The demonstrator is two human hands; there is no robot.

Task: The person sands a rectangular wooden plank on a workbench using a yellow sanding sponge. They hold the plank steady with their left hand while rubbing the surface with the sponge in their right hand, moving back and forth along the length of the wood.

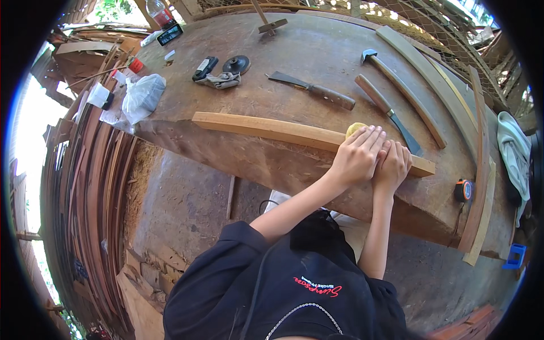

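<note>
A long squared wooden bar (272,128) lies along the near edge of the workbench. My left hand (357,155) presses over it, fingers laid on a yellow pad (354,127), seemingly sandpaper, which shows past the fingertips. Right beside it and touching it, my right hand (392,163) rests over the bar with bent fingers. Whatever is under its palm is hidden. Just beyond the hands lies a wooden-handled blade (386,111), its tip close to the bar. The bar's right end sticks out past my right hand.
On the workbench (178,95) lie a second bladed tool (312,90), an adze-like tool (403,95), a marking gauge (272,26), a black disc (236,64) and a tape measure (463,190). Long boards (478,161) line the right side. Stacked planks (85,204) stand at left.
</note>
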